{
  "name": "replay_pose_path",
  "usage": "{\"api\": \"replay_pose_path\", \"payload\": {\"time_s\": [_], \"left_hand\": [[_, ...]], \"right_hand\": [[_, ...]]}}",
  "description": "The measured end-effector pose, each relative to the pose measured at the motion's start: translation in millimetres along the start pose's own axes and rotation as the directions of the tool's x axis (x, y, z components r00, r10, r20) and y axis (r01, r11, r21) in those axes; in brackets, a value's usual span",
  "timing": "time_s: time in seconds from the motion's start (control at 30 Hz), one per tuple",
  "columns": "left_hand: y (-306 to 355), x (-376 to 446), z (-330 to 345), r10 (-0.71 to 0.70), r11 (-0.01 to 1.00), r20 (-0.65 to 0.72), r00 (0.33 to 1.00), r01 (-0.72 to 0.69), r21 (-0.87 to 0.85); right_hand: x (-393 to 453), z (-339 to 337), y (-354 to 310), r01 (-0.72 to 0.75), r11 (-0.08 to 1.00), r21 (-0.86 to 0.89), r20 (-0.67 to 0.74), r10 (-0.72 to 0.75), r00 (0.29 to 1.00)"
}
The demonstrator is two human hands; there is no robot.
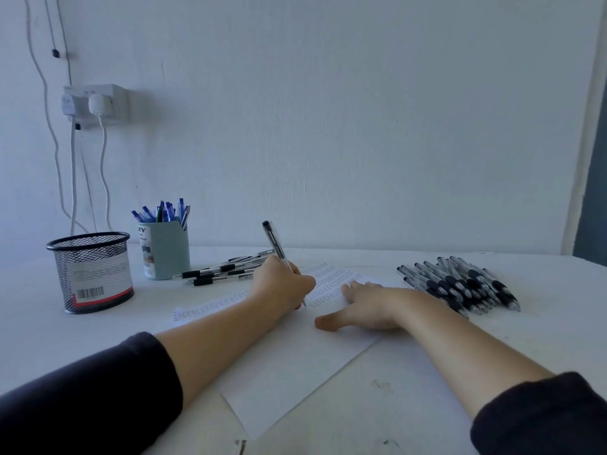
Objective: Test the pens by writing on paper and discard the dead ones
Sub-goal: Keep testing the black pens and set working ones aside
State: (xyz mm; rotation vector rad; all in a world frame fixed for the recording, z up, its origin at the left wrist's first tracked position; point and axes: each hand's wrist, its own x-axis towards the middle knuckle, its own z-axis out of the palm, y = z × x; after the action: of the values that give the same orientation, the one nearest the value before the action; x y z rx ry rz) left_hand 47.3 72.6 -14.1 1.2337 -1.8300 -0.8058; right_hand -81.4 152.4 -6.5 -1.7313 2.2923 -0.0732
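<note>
A white table (492, 356) set against a pale, bare wall. At centre lies the sheet of paper (295, 372), turned at an angle, its far half covered with rows of small test marks. The left hand (282, 287) holds a clear black-capped pen (274, 241) — fingers curled round the lower barrel in a writing grip, tip down at the paper beside the marked rows. The right hand (368, 307) lies flat on the sheet, fingers straight and slightly spread, thumb out to the side, steadying the paper.

Just right of the sheet is a heap of black-gripped pens (460, 284); behind the left hand lies a smaller scatter of like pens (216, 272). Further left stand a pale blue cup (167, 254) holding blue pens and a black mesh pot (92, 270), whose contents cannot be made out.

Step in hand, as judged: the writing test of one pen — whether it leaves ink cannot be told at this size. The next move calls for reading the fresh stroke, then sending the pen to the kept or discarded group; which pile serves which purpose is not evident, though the larger heap looks like the untested stock.
</note>
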Motion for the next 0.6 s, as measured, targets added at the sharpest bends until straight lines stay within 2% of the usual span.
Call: {"api": "replay_pose_path", "payload": {"time_s": [0.6], "left_hand": [[0.4, -3.2, 0.1, 0.018, 1.000, -0.015, 1.000, -0.018, 0.015]], "right_hand": [[-1.0, -0.4, -0.3, -0.001, 1.000, -0.011, 0.000, 0.001, 1.000]]}}
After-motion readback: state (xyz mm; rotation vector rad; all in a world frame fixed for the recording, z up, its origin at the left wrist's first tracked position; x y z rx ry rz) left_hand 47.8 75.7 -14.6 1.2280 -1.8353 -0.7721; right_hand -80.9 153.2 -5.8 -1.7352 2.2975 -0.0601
